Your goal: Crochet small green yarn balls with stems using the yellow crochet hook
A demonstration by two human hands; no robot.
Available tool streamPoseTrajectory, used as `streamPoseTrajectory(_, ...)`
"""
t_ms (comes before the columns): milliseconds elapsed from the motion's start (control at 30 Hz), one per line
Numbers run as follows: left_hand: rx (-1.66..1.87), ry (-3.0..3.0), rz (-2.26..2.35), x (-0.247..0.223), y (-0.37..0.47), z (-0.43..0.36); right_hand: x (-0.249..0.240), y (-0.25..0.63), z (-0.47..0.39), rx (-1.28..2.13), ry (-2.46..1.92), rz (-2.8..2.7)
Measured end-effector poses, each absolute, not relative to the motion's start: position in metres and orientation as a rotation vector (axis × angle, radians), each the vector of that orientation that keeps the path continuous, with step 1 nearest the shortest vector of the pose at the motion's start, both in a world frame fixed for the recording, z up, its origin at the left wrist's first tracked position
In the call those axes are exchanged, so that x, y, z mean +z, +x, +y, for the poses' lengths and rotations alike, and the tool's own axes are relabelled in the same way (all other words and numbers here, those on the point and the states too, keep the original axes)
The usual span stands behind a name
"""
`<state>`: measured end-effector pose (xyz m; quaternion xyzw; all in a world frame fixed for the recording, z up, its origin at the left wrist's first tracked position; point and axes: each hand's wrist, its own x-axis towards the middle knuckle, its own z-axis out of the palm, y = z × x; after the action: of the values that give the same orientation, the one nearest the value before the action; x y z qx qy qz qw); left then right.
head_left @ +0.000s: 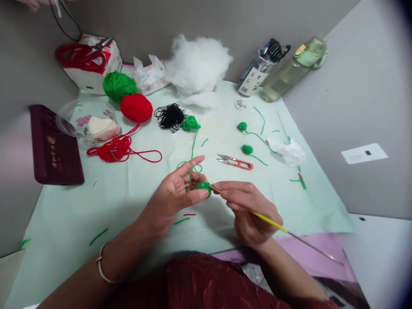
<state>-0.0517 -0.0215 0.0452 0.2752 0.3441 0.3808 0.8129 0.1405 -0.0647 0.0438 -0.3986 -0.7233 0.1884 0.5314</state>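
Observation:
Between the thumb and fingers of my left hand [172, 191] is a small green crochet piece [203, 187]. Green yarn runs over its raised index finger, back to a little green yarn ball [191, 123]. My right hand [252, 208] grips a crochet hook [268, 220] with a yellow handle. The hook's tip meets the right side of the green piece; whether it is inside a stitch I cannot tell. Thread snips [236, 162] with orange handles lie just beyond my hands. Two small green crocheted balls [247, 149] with yarn tails rest to the right.
At the back are white stuffing [199, 64], a pen holder [256, 73] and a water bottle [292, 71]. On the left lie red yarn [137, 108], a larger green yarn ball [119, 86], black yarn [170, 117], a clear bowl [67, 118] and a maroon case [56, 146].

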Motion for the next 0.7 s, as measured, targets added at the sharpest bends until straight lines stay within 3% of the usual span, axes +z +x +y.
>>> streamPoseTrajectory(400,0.794,1.118,0.918,0.052,-0.059,-0.018,0.051,0.147,-0.065,0.953,-1.041,-1.339)
streamPoseTrajectory(700,0.885,1.018,0.835,0.042,-0.056,-0.024,0.056,0.149,-0.065,0.876,-0.977,-1.438)
